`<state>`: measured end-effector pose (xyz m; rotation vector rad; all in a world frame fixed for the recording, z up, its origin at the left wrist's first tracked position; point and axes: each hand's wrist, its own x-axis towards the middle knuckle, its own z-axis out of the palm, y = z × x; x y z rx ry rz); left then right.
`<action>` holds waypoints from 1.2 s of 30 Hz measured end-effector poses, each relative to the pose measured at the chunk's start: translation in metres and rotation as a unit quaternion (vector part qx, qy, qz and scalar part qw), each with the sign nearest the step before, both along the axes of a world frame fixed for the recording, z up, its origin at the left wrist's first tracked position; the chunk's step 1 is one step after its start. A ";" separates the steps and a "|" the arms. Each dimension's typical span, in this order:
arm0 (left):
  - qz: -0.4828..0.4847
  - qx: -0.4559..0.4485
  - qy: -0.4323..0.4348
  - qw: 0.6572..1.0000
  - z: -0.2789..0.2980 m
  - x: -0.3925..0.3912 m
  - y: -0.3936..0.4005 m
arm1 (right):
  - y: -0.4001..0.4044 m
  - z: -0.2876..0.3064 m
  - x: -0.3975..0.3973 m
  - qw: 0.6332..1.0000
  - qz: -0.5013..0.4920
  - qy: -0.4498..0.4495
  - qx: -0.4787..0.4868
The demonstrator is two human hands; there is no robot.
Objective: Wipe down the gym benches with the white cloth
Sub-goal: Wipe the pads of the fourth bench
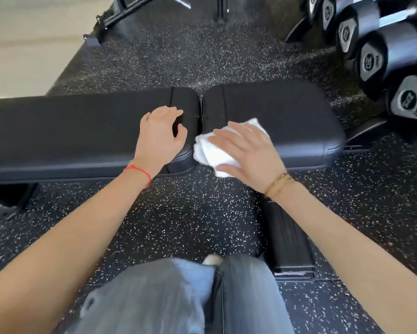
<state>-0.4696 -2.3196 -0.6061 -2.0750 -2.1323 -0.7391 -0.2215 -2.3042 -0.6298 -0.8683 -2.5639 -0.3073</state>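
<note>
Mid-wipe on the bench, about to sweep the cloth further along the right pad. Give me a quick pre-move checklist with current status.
1. White cloth flat under the right hand: ok, straight fingers press it down.
2. Cloth on the right pad: partly ok; its near corner hangs over the front edge.
3. Left hand bracing on the left pad: ok, resting by the gap.
4. Sweep path to the pad's right end: ok, nothing on it.
5. Dumbbells clear of the pad: ok, racked beyond it.
6. Pad already clean: cannot tell.

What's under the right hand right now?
The white cloth, pressed flat by the right hand on the black bench pad. The cloth's middle and the pad beneath are covered.
</note>
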 end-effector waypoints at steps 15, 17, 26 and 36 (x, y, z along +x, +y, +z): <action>-0.012 0.004 -0.009 1.000 -0.004 -0.003 0.002 | -0.002 0.005 0.019 0.999 -0.036 0.018 0.001; -0.015 0.006 -0.013 1.000 -0.004 -0.003 0.001 | -0.001 0.004 0.014 1.000 -0.015 0.013 -0.007; -0.009 0.002 -0.007 1.000 -0.009 -0.004 0.002 | 0.005 0.009 0.086 0.993 -0.069 0.079 -0.056; -0.014 -0.023 -0.013 1.000 0.001 -0.004 -0.002 | 0.009 0.040 0.014 0.948 -0.027 0.174 -0.267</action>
